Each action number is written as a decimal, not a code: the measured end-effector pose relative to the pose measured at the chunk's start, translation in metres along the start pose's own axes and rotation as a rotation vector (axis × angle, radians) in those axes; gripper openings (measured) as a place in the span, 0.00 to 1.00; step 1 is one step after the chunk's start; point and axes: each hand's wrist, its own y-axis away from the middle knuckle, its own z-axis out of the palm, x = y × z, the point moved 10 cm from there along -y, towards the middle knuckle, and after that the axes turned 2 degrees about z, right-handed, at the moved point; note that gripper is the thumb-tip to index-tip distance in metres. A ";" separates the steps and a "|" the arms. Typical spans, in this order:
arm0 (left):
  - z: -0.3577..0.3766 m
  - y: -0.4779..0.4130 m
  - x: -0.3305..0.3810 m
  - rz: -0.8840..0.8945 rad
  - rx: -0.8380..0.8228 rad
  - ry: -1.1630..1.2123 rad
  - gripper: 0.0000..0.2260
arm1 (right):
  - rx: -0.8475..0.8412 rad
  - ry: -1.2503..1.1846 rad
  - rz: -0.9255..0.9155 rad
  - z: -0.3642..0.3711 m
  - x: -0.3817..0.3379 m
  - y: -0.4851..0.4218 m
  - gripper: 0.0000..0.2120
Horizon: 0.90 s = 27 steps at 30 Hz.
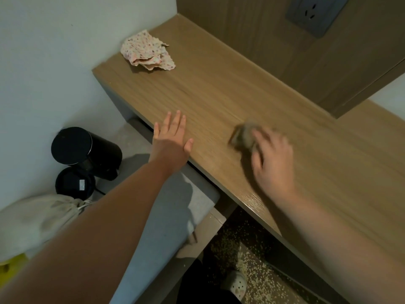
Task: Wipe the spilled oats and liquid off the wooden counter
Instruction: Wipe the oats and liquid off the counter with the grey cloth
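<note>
From the head view, the wiping step looks to be in hand. The right hand (271, 159) is smeared with motion blur, its fingers bent over a wadded grey-brown rag (242, 137) pressed on the wooden surface (241, 88), near the front edge. The left hand (173, 137) lies flat to the left, fingers straight and slightly spread, palm down at the edge, holding nothing; the two hands are well apart. I can make out no oats or wet patch on the top itself; pale oats (247, 262) lie scattered on the dark floor below the near edge, so the job seems well along. The next move probably calls for firm, even strokes toward the edge, with the rag kept bunched so that it soaks up liquid instead of smearing it. The top is smooth, light brown and grained, with a slight sheen at its rim. A crumpled patterned cloth (146, 53), thin with zigzag edges, sits at the far left
</note>
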 end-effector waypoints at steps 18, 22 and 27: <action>-0.030 -0.055 -0.085 -0.079 0.029 -0.094 0.32 | -0.251 0.259 0.066 0.079 -0.015 -0.141 0.23; -0.038 -0.068 -0.114 -0.183 0.069 -0.029 0.31 | -0.274 0.253 0.231 0.107 -0.048 -0.203 0.25; -0.038 -0.070 -0.117 -0.179 0.125 0.086 0.31 | -0.368 0.243 -0.270 0.123 -0.124 -0.153 0.24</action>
